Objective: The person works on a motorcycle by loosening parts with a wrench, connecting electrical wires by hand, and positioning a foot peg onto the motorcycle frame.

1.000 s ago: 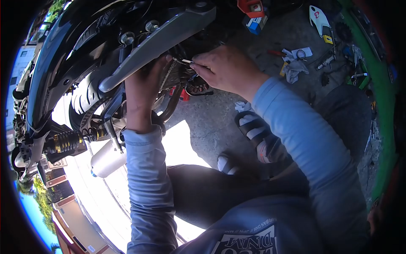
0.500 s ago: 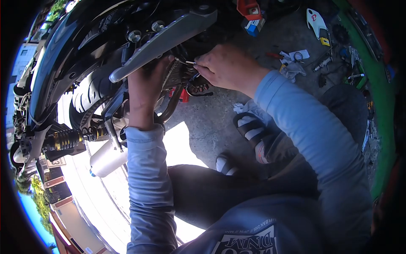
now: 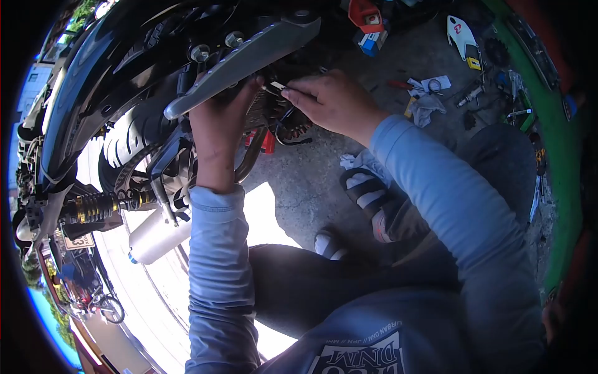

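My right hand (image 3: 330,103) pinches a small white-and-dark piece (image 3: 278,85) between thumb and fingers, beside the underside of a motorcycle. My left hand (image 3: 221,118) reaches up behind the long grey metal bar (image 3: 246,62); its thumb tip shows near the white piece, while its other fingers are hidden. Dark cables and engine parts (image 3: 269,109) lie just below and between the hands. A black tyre (image 3: 124,146) stands left of my left wrist.
A silver exhaust can (image 3: 159,237) and a yellow-black shock absorber (image 3: 93,209) are at the left. On the concrete floor lie a red bin (image 3: 365,15), a blue box (image 3: 372,43), a white panel (image 3: 461,37), a crumpled cloth (image 3: 427,109) and tools.
The white piece in my right hand has tilted and shows a broader face. My right hand has shifted slightly, and the left thumb tip has moved a little right. The view has shifted slightly.
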Action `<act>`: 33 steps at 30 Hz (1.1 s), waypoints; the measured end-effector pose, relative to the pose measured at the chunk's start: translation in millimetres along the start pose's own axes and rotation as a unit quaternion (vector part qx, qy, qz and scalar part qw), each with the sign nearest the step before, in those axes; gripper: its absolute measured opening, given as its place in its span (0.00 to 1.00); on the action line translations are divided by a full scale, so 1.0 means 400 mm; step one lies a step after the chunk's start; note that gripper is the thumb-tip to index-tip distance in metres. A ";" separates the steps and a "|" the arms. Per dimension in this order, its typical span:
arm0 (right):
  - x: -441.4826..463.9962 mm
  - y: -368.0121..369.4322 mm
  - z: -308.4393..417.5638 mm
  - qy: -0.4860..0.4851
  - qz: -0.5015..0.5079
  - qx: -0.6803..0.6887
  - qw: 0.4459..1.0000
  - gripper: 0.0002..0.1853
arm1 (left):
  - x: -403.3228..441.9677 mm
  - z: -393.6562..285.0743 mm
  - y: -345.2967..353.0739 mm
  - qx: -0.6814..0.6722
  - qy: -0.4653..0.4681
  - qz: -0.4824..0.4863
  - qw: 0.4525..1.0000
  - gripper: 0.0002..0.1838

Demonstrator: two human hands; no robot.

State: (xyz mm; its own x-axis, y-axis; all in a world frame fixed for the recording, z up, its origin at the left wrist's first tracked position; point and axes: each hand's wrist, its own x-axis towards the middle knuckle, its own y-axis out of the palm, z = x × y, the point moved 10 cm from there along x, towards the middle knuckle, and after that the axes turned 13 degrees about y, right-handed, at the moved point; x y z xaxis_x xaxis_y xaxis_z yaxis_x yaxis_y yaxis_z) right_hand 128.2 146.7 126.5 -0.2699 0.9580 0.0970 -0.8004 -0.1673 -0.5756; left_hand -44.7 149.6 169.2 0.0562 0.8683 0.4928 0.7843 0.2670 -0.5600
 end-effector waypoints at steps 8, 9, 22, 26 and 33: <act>0.010 0.000 0.005 -0.041 -0.032 -0.042 0.998 0.13 | 0.000 0.004 0.004 -0.012 -0.008 0.009 1.000 0.22; 0.009 0.000 0.008 -0.048 -0.035 -0.043 0.997 0.13 | -0.001 0.005 0.002 -0.015 -0.012 0.008 1.000 0.22; 0.009 0.007 0.011 -0.064 -0.038 -0.062 0.995 0.12 | 0.000 0.010 -0.003 -0.017 -0.007 0.009 1.000 0.22; 0.008 0.005 0.005 -0.060 -0.043 -0.037 0.997 0.11 | 0.000 0.007 0.000 -0.009 -0.013 0.014 1.000 0.22; 0.017 0.008 0.010 -0.062 -0.036 -0.056 0.996 0.13 | 0.000 0.004 -0.003 0.006 -0.015 0.017 1.000 0.22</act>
State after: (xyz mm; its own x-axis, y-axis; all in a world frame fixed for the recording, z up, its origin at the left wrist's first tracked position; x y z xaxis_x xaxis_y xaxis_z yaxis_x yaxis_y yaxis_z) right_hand 121.8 151.6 128.5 -0.2840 0.9292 0.2367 -0.7575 -0.0661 -0.6495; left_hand -46.5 149.9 168.9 0.0648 0.8887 0.4538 0.7749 0.2418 -0.5841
